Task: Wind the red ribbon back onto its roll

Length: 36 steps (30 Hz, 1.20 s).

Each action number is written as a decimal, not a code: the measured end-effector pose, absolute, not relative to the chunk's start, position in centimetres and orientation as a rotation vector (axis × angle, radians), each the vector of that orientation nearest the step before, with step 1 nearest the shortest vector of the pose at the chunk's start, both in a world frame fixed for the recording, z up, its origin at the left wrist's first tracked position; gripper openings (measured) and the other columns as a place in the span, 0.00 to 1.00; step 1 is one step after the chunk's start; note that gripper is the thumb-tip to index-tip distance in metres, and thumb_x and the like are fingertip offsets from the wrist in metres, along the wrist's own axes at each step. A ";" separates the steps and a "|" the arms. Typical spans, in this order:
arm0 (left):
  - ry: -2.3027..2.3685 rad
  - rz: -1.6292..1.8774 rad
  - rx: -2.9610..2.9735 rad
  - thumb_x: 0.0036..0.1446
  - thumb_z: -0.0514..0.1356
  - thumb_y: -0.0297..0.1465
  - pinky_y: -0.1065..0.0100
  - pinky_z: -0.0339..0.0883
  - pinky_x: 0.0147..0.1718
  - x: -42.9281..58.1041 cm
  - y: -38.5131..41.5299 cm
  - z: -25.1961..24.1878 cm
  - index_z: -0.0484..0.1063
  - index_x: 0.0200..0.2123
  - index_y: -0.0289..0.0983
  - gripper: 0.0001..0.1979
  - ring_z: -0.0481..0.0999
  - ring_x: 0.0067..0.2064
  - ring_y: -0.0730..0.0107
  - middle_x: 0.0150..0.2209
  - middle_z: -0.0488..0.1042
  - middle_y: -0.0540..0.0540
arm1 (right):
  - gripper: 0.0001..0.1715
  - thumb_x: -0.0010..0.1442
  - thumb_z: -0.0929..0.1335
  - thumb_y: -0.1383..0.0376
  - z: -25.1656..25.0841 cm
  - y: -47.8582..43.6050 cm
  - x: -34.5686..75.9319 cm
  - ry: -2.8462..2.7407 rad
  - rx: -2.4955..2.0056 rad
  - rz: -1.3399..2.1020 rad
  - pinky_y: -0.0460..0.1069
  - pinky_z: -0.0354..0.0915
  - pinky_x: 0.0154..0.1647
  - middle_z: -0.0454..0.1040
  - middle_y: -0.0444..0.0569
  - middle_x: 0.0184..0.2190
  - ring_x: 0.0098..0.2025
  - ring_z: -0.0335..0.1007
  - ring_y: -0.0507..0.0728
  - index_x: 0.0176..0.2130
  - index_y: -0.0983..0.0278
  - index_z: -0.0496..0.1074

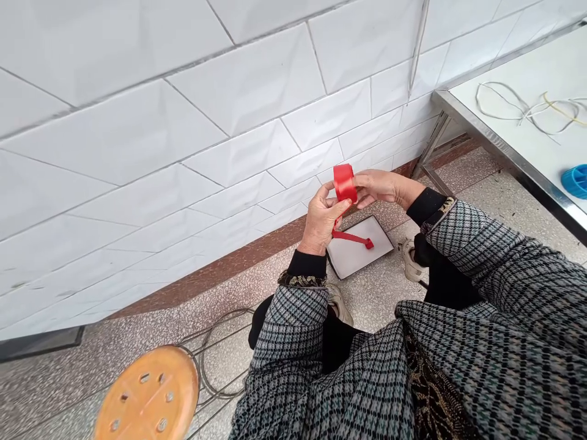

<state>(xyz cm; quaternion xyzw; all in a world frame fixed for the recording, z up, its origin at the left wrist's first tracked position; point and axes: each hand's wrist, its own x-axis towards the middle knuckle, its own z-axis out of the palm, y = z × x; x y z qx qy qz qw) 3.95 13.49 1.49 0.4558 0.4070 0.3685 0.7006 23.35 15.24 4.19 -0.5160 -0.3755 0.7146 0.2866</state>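
Note:
A roll of red ribbon (345, 183) is held up between my two hands, in front of the tiled wall. My left hand (318, 218) is closed round its lower left side, the thumb pressed on the ribbon. From below that hand a narrow red strip (352, 236) runs down to the right and ends in a small curled bit over a white tray or box lid (351, 256) on the floor. My right hand (376, 186) grips the roll's right side with its fingers; some fingertips are hidden behind the roll.
An orange round stool (149, 394) with holes stands at the lower left, beside thin metal rods and looped wire (206, 360). At the right, a metal-edged table (513, 156) bears loose wires (527, 113) and a blue round object (575, 181). White tiles (247, 79) rise ahead.

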 end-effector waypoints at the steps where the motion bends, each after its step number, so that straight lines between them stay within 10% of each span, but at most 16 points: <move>1: 0.893 0.797 0.986 0.45 0.80 0.40 0.73 0.43 0.15 3.8 13.4 1.7 0.74 0.50 0.41 0.31 0.53 0.14 0.82 0.17 0.62 0.63 | 0.06 0.66 0.76 0.65 4.2 15.3 23.5 -1.103 -1.394 1.843 0.45 0.77 0.33 0.83 0.50 0.35 0.34 0.78 0.55 0.42 0.64 0.78; 10: 0.841 0.754 0.864 0.42 0.82 0.43 0.75 0.41 0.16 3.5 12.9 2.5 0.75 0.44 0.39 0.30 0.50 0.15 0.84 0.15 0.58 0.64 | 0.07 0.61 0.72 0.77 3.6 15.3 23.7 -1.584 -1.556 1.234 0.46 0.68 0.34 0.77 0.44 0.28 0.32 0.72 0.53 0.34 0.66 0.75; 24: 0.903 1.009 0.888 0.48 0.82 0.43 0.72 0.45 0.14 4.8 12.9 0.5 0.77 0.49 0.40 0.29 0.54 0.16 0.83 0.18 0.62 0.62 | 0.10 0.65 0.72 0.68 3.7 15.6 22.5 -0.846 -1.425 1.682 0.44 0.74 0.29 0.78 0.50 0.23 0.26 0.74 0.53 0.30 0.66 0.74; 36: 0.899 1.035 0.799 0.51 0.79 0.49 0.76 0.47 0.13 6.1 12.0 1.1 0.70 0.30 0.40 0.26 0.53 0.15 0.82 0.16 0.59 0.61 | 0.08 0.66 0.71 0.69 3.7 15.6 22.8 -0.700 -1.389 1.719 0.45 0.73 0.30 0.77 0.49 0.24 0.26 0.72 0.53 0.32 0.66 0.75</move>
